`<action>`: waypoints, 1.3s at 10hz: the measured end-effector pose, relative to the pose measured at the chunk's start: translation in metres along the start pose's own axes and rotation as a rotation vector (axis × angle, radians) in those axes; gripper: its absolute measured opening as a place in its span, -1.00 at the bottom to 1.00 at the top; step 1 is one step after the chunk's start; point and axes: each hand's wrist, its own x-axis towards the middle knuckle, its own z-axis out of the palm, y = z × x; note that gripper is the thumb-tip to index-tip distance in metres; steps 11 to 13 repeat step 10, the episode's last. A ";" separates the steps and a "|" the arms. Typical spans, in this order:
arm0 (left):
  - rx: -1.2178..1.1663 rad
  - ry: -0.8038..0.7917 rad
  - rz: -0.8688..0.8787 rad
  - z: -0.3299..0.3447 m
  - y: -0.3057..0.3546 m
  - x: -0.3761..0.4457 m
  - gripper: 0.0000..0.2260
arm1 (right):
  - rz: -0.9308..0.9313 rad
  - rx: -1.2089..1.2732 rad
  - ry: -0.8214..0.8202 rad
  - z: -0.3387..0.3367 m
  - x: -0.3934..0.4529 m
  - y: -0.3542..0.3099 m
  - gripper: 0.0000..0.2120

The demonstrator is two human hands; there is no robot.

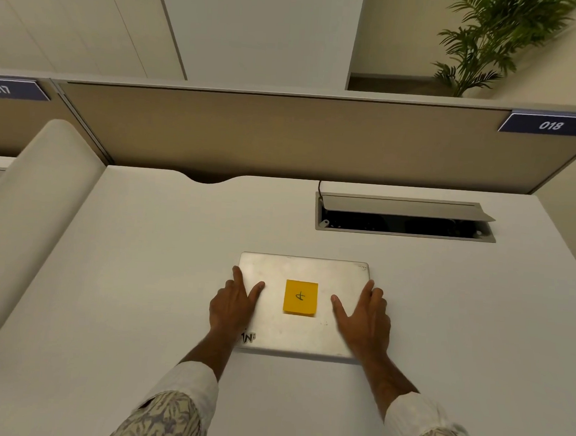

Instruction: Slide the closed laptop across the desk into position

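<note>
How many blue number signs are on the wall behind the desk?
2. One blue sign reading 017 is at the far left of the partition, cut off by the picture's edge. The other, reading 018, is at the far right. More may lie outside the view.

A brushed, matt metal finish is shown by the laptop; matt yellow paper by the note. The desk appears smooth and matt, the partition possibly cloth-covered.
</note>
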 end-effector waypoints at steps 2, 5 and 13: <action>0.018 0.017 -0.002 0.002 0.001 -0.002 -0.25 | 0.007 -0.011 0.006 -0.001 -0.002 -0.001 -0.08; 0.000 0.003 0.001 0.002 -0.001 -0.002 -0.27 | 0.008 0.014 0.013 -0.001 0.000 0.001 -0.09; 0.168 0.152 0.198 -0.001 0.010 -0.007 -0.37 | -0.170 0.162 0.011 -0.005 -0.011 -0.025 -0.21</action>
